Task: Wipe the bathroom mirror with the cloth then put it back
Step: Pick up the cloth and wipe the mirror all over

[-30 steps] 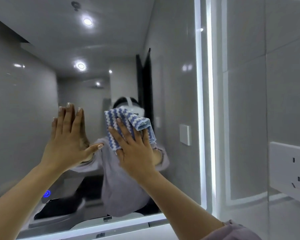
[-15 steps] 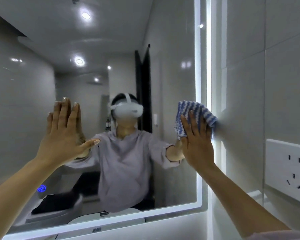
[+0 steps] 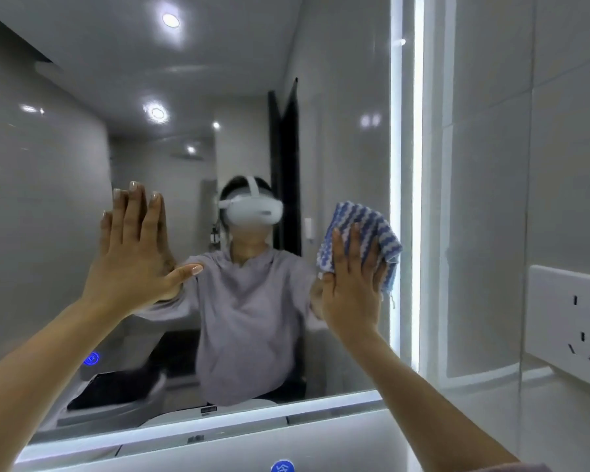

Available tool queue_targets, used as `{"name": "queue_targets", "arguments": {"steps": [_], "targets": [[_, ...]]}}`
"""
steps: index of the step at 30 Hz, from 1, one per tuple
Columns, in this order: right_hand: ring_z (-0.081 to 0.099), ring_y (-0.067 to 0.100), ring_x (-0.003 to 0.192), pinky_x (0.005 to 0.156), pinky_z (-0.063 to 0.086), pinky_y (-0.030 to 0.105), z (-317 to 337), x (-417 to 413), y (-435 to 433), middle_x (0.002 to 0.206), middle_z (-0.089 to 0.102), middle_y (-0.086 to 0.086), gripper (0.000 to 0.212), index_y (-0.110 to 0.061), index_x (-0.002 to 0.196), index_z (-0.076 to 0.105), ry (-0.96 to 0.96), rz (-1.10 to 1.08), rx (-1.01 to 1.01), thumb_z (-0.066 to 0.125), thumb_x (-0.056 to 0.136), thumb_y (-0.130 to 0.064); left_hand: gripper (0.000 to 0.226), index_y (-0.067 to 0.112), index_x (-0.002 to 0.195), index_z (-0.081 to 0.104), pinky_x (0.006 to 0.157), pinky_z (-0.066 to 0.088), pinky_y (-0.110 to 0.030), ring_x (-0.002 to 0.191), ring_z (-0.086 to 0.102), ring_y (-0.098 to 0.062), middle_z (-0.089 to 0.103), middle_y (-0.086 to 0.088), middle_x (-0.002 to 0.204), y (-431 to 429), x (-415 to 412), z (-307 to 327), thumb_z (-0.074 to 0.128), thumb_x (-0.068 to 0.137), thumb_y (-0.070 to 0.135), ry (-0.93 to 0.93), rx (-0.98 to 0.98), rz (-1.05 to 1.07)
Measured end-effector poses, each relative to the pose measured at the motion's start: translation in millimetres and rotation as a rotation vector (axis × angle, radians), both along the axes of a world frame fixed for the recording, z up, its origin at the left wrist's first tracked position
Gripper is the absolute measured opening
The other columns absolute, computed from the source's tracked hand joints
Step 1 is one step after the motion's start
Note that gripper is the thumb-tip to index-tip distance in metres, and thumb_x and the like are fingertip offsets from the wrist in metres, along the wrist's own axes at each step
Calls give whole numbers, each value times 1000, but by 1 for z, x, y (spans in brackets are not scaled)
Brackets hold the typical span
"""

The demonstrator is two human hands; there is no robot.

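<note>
Head view: my right grip (image 3: 353, 287) is released, fingers straight, palm pressing the blue-and-white cloth (image 3: 363, 226) flat against the mirror (image 3: 338, 97). The cloth lies under my fingers and bunches out above and to their right, just beside the lit strip (image 3: 396, 148) at the mirror's right edge. My left grip (image 3: 133, 253) is released too, flat on the glass, well apart from the cloth.
</note>
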State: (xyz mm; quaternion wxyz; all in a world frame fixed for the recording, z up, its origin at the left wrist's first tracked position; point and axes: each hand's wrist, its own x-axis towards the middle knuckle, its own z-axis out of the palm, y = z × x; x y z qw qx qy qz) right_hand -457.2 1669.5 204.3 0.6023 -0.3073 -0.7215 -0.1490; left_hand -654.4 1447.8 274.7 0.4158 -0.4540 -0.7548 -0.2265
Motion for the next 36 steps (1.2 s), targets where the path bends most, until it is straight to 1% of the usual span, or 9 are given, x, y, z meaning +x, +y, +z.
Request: {"name": "queue_targets", "arguments": {"steps": [2, 7, 9, 14, 18, 22, 25, 31, 36], "targets": [[5, 40, 144, 114, 13, 61, -6, -10, -11, 156, 6, 16, 76, -11, 152, 20, -62, -26, 8, 59, 89, -29, 122, 16, 145, -20, 115, -15, -39, 140, -31, -17, -27, -4, 155, 0, -1, 0, 8, 57, 96, -4, -1, 2], [18, 37, 145, 113, 21, 62, -28, -47, -48, 160, 11, 5, 59, -23, 152, 21, -258, 64, 112, 37, 97, -33, 122, 16, 146, -20, 111, -24, -30, 140, -30, -17, -28, -3, 154, -1, 0, 1, 9, 58, 96, 0, -5, 5], [21, 31, 145, 113, 22, 59, -41, -65, -64, 160, 12, 1, 59, -25, 152, 24, -303, 127, 175, 38, 96, -35, 123, 16, 146, -18, 111, -23, -30, 140, -30, -17, -27, -4, 155, -2, 1, 0, 7, 57, 96, 3, -4, 3], [9, 29, 149, 116, 15, 55, -56, -84, -75, 162, 4, 1, 66, -25, 154, 16, -330, 170, 184, 45, 95, -33, 123, 17, 146, -19, 115, -16, -38, 140, -30, -18, -28, -4, 154, -2, 0, 0, 2, 54, 97, 3, -5, 18], [13, 27, 148, 117, 15, 53, -52, -69, -61, 162, 8, -4, 55, -30, 154, 14, -371, 199, 256, 31, 102, -35, 123, 16, 145, -20, 116, -15, -38, 140, -29, -18, -28, -4, 154, -3, -1, 1, 2, 55, 97, 7, -8, 17], [20, 27, 147, 117, 19, 54, -55, -48, -41, 160, 18, -3, 58, -31, 153, 21, -376, 142, 294, 42, 99, -36, 122, 16, 145, -20, 114, -18, -35, 140, -29, -17, -27, -3, 154, -2, -2, 0, 6, 57, 96, 15, -7, 6], [24, 29, 145, 113, 26, 57, -57, -28, -20, 159, 20, -2, 58, -31, 152, 22, -390, 103, 296, 41, 98, -37, 124, 14, 146, -17, 113, -18, -34, 141, -27, -17, -23, -4, 156, -2, -2, 0, 9, 57, 96, 11, 1, -9], [17, 40, 145, 111, 24, 62, -70, 18, 30, 160, 18, 8, 59, -24, 151, 27, -358, 5, 230, 49, 97, -30, 126, 13, 150, -8, 107, -27, -23, 141, -27, -17, -17, -8, 158, 0, -1, 1, 12, 57, 96, 8, 16, -37], [10, 40, 147, 115, 18, 62, -80, 45, 57, 161, 12, 11, 49, -21, 154, 17, -279, -40, 153, 19, 107, -33, 125, 14, 150, -8, 106, -29, -22, 140, -27, -17, -17, -10, 157, 1, -4, 1, 15, 58, 96, 25, 19, -41]]}}
